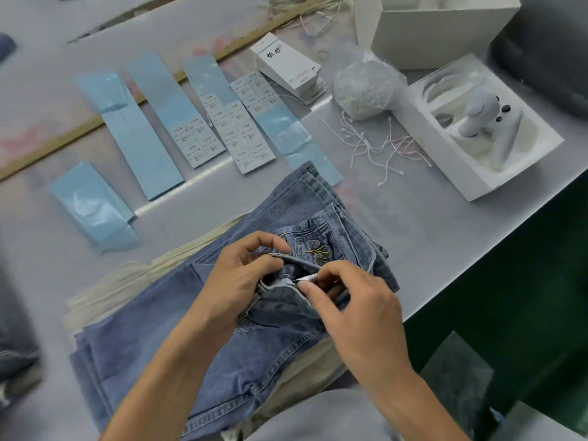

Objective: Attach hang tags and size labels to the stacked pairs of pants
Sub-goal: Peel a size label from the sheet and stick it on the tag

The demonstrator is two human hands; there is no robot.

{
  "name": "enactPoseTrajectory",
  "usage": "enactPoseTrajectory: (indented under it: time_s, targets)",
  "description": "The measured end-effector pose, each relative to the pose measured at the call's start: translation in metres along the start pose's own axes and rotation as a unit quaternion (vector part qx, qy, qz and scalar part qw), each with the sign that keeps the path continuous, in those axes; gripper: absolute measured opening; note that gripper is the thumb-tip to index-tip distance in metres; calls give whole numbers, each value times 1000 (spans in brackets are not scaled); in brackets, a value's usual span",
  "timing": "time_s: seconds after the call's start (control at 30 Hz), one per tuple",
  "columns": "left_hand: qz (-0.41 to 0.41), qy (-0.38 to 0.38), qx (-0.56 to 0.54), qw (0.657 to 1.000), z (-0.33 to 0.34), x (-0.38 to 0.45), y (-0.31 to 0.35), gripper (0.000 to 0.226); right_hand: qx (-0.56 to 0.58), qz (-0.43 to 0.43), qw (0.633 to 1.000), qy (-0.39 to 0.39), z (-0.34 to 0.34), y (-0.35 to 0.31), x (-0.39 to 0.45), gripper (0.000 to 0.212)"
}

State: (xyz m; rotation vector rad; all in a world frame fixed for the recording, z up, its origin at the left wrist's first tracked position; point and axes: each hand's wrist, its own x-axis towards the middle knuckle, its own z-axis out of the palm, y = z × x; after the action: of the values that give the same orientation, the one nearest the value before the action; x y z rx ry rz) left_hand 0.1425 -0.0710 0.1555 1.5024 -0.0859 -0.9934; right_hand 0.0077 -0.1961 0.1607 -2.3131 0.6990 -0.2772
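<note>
Jeans (178, 354): blue denim, matt, coarse weave. Backing strips (95, 205): glossy pale-blue paper. Size labels (245, 128): matt white paper. Hang tags (286, 63): white card. Table (445, 237): smooth grey. Box (445, 23): matt white card.

I am at a garment finishing station, in a clothing workshop or packing room. My bench (445, 237) is a long grey work surface, and at the lower centre of the frame sits a stack of folded jeans (197, 345) over pale trousers (105, 294). Across the upper left lie blue backing strips (144, 148), some with rows of printed size labels (251, 128). At the upper centre stands a pile of white hang tags (288, 66), with a bagged bundle of strings (366, 87) and loose tag strings (378, 148) to its right.
</note>
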Motion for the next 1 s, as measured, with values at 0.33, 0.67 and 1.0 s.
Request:
enactPoseTrajectory:
  time_s: [0.33, 0.67, 1.0]
  targets:
    - [56, 4, 1, 998, 3, -10, -5, 27, 32, -74, 995, 61, 8, 10, -12, 20]
    - [88, -19, -11, 996, 2, -12, -20, 48, 89, -159, 975, 127, 26, 31, -27, 12]
    - [122, -56, -57, 989, -4, -22, -32, 49, 156, -236, 947, 148, 33, 38, -35, 25]
